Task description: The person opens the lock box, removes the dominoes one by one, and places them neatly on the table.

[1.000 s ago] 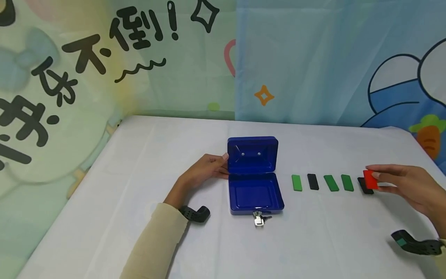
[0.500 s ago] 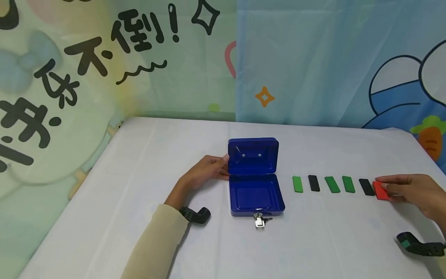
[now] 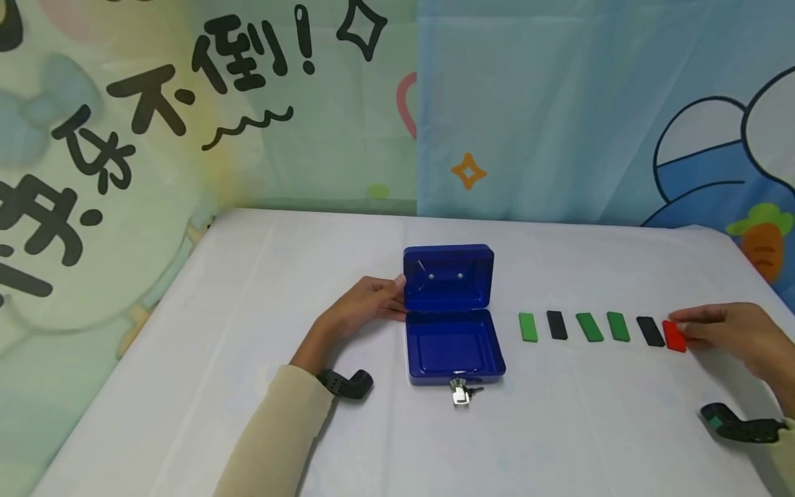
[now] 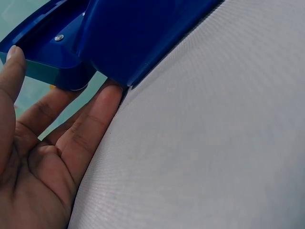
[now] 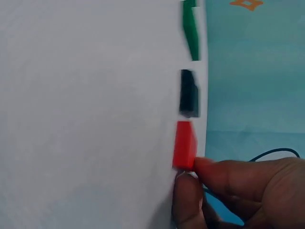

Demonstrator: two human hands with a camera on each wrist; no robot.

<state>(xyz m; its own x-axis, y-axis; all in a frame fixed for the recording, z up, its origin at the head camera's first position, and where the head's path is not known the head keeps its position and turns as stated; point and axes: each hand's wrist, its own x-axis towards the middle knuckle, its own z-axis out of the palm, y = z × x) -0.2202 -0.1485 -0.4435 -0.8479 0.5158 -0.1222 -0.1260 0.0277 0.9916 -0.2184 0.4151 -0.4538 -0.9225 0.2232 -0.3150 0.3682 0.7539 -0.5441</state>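
In the head view an open blue cash box (image 3: pixel 456 345) stands mid-table, its lid (image 3: pixel 475 276) raised. My left hand (image 3: pixel 363 304) holds the lid's left side; the left wrist view has the thumb (image 4: pixel 15 59) at the lid's edge and the other fingers behind and below it. On the far right, my right hand (image 3: pixel 735 331) pinches the near end of a red rectangular block (image 5: pixel 184 145) between thumb and forefinger. That block lies low on the table, close beside a black block (image 3: pixel 650 331). Its fingertip end is partly hidden.
Leftward along the same row lie two green blocks (image 3: pixel 618 326), a second black block (image 3: pixel 557 325) and a lighter green one (image 3: pixel 528 327). A small padlock (image 3: pixel 459 392) with a key hangs at the box's front. The white tablecloth (image 3: pixel 559 428) meets printed curtains behind.
The red block has come down from above the black block to the table at its right, then shifted slightly closer to it. My left hand stays on the lid.
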